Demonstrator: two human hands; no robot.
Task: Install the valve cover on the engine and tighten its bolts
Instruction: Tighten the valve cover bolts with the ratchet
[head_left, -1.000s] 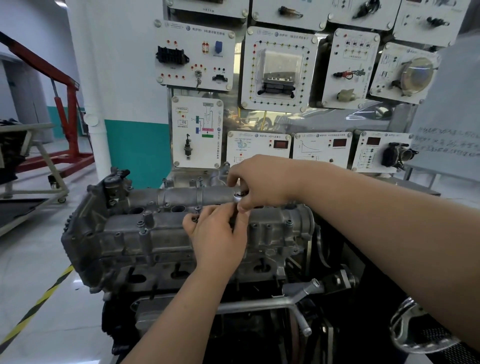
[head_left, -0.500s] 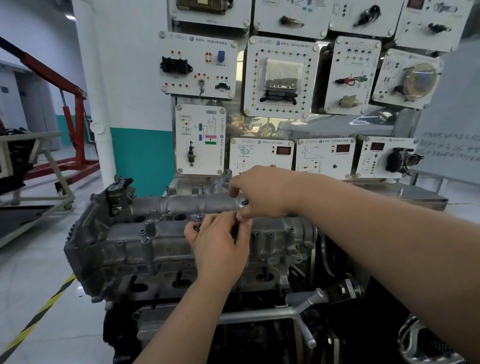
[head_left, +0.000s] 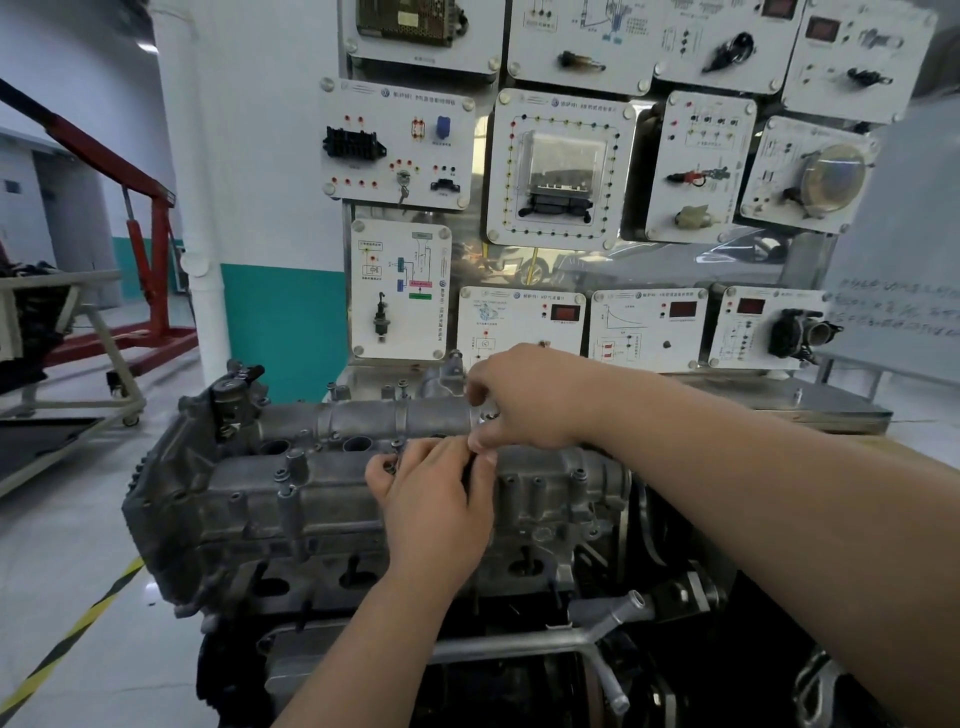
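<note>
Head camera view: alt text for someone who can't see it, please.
A person's left hand and right hand meet, fingers curled, at the middle of a grey valve cover seated on an engine. White electrical training panels stand behind.

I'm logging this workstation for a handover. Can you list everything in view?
valve cover: one, grey, on top of the engine
bolts: several, dark, standing in the cover's holes
training panels: many, white, on the board behind
engine hoist: one, red, back left
trolley: one, grey, far left
floor tape: one strip, yellow-black, lower left
left hand: one, fingers curled on the cover's middle
right hand: one, above the left, pinching a small silvery part
</note>
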